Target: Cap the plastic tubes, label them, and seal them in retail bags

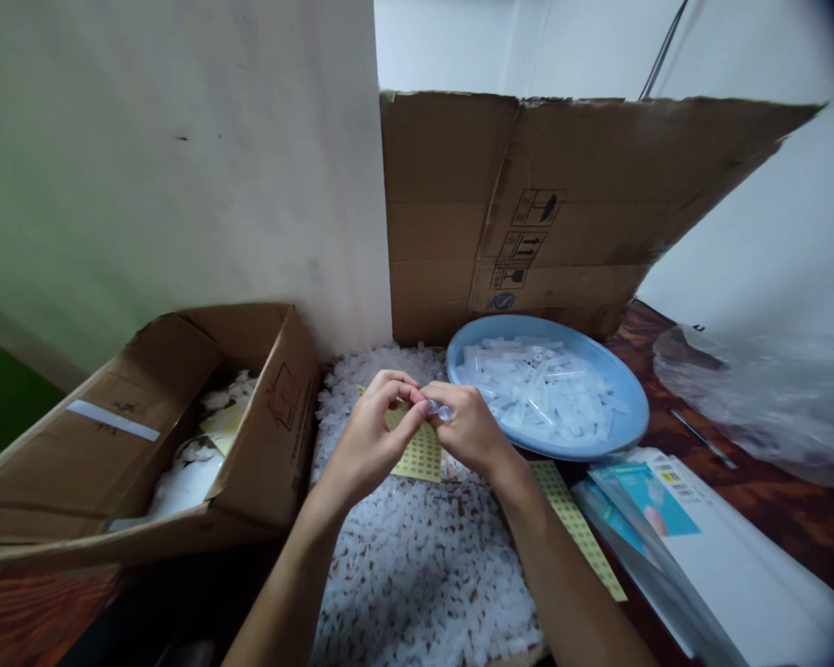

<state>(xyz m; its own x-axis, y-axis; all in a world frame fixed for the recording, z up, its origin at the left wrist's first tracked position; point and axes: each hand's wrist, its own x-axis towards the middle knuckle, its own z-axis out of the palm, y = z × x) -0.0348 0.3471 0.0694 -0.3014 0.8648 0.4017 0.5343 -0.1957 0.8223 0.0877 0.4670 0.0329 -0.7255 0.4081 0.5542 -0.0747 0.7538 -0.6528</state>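
My left hand and my right hand meet in front of me, fingers closed. Small clear plastic tubes poke out of my right hand, their round ends towards my left thumb. The fingertips of my left hand are pinched together beside those ends; whatever they hold is too small to make out. Under my hands lies a yellow sheet of small round stickers, resting on a wide heap of small whitish translucent plastic pieces. A blue basin full of clear plastic tubes stands just beyond my right hand.
An open cardboard box with white material inside is on the left. A large cardboard sheet stands behind. To the right are another sticker sheet, printed packets, a pen and a clear plastic bag.
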